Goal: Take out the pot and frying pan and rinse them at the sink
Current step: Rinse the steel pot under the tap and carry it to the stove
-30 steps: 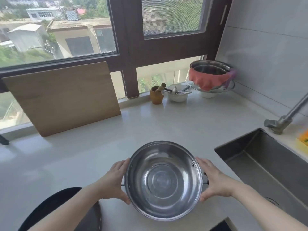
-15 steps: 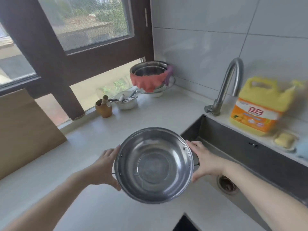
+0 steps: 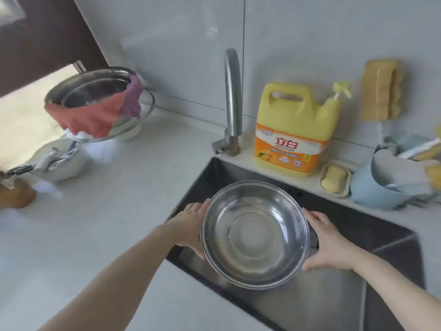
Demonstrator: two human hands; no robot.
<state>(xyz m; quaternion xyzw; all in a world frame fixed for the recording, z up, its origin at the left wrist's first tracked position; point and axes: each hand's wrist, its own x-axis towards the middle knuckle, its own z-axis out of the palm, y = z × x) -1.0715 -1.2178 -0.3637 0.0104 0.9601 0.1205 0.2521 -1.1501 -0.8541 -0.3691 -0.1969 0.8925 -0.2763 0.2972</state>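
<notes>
A shiny steel pot (image 3: 255, 235) with an empty bowl hangs over the dark steel sink (image 3: 353, 295), held level between both hands. My left hand (image 3: 191, 223) grips its left side handle, fingers curled under the rim. My right hand (image 3: 327, 244) grips the right handle the same way. The curved tap (image 3: 232, 96) stands behind the sink's far left corner, its spout facing the camera above the pot's far edge. No water runs. No frying pan is in view.
A yellow detergent jug (image 3: 296, 130), a soap dish (image 3: 334, 179) and a blue basin (image 3: 381, 187) line the sink's back ledge. Stacked steel bowls with a red cloth (image 3: 95, 108), a white bowl (image 3: 59, 161) and a brown cup (image 3: 14, 194) stand on the white counter (image 3: 114, 223) at left.
Both hands have carried the pot rightward from above the counter to over the sink. The view has swung right, bringing the tap, jug and basin into sight.
</notes>
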